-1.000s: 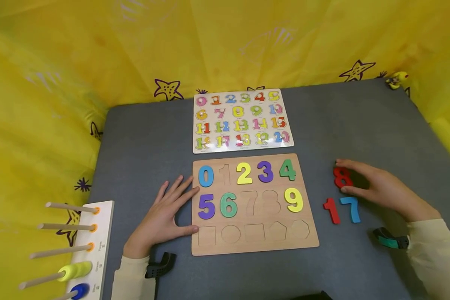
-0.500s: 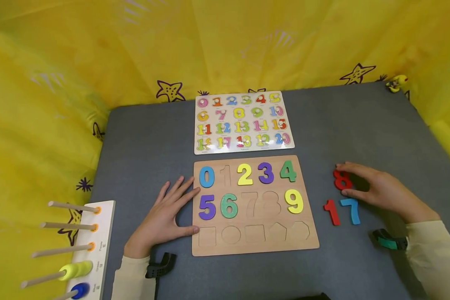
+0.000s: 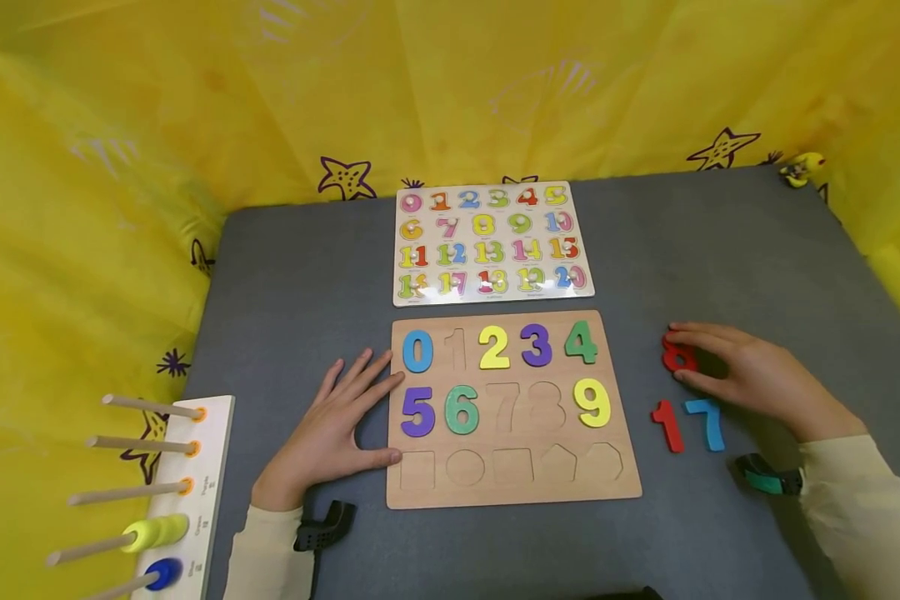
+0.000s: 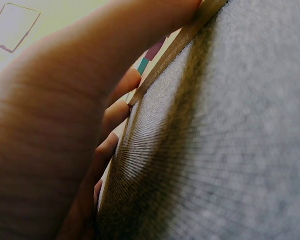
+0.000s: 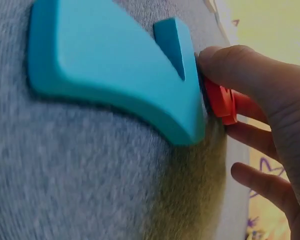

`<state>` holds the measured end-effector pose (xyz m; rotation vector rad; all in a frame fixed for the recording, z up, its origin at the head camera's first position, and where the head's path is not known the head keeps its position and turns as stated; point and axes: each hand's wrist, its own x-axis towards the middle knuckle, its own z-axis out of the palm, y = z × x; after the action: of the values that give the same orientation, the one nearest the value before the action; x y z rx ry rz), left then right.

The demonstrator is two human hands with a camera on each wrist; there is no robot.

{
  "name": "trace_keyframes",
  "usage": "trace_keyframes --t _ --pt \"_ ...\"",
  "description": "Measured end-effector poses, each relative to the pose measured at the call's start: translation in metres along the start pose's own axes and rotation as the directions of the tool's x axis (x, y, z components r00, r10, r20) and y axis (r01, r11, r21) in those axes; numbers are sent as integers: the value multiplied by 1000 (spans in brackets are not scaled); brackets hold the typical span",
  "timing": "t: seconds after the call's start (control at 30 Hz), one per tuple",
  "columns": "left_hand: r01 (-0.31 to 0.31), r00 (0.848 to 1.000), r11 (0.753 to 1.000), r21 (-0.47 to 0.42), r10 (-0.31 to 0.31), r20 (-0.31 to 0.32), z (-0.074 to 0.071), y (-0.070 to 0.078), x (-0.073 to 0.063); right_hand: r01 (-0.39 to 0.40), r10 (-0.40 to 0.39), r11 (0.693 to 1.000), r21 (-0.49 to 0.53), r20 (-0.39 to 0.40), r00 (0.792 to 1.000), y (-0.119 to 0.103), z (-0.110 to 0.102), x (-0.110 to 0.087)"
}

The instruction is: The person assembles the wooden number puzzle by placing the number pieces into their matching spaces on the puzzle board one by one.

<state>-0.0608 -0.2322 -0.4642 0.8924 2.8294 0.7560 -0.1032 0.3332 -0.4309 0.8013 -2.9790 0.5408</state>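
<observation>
My left hand (image 3: 330, 437) is spread at the left edge of a wooden number board (image 3: 450, 496), its fingertips and thumb right at the rim. My right hand (image 3: 765, 379) pinches a red number 8 (image 3: 678, 358) between thumb and fingers, to the right of the board. Just below it on the table lie a red number 1 (image 3: 668, 427) and a blue number 7 (image 3: 707, 423). In the right wrist view the blue 7 (image 5: 115, 65) looms close, and the red 8 (image 5: 221, 102) shows partly behind the thumb. Coloured numbers sit in the board; the 1, 7 and 8 recesses are bare.
Behind the board lies a second puzzle (image 3: 495, 237) with small pegged numbers. A white base with wooden pegs (image 3: 195, 433) and a few rings stands at the left. Yellow cloth (image 3: 450, 92) hangs behind the grey table, with a small yellow toy (image 3: 801, 169) in the far right corner.
The red 8 has shifted slightly left along with my right hand, which now covers more of it. My left hand stays at the board's edge.
</observation>
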Motion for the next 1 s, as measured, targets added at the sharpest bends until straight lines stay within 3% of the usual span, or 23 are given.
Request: trace_keyframes --t 0.13,0.27,0.4,0.53,0.6,0.73,1.0 --pt "-2 1000 1000 0 2 0 0 0 0 84 -85 996 -8 -65 994 -7 0 4" --pt "-5 1000 1000 0 5 -4 1 0 0 214 -208 976 32 -130 969 -28 -1 15" --pt "4 1000 1000 -4 -4 -7 1 0 -1 313 -305 947 71 -112 946 -64 8 28" --pt "5 1000 1000 -5 -5 -12 1 0 -2 379 -374 919 109 -60 925 -101 30 37" --pt "5 1000 1000 -3 -5 -14 2 0 -2 384 -382 916 117 -39 923 -116 41 41" --pt "6 1000 1000 0 -6 -10 2 0 0 328 -328 941 83 -6 945 -135 55 46" --pt "4 1000 1000 1 -4 1 0 0 1 284 -284 959 30 9 959 -143 61 47"
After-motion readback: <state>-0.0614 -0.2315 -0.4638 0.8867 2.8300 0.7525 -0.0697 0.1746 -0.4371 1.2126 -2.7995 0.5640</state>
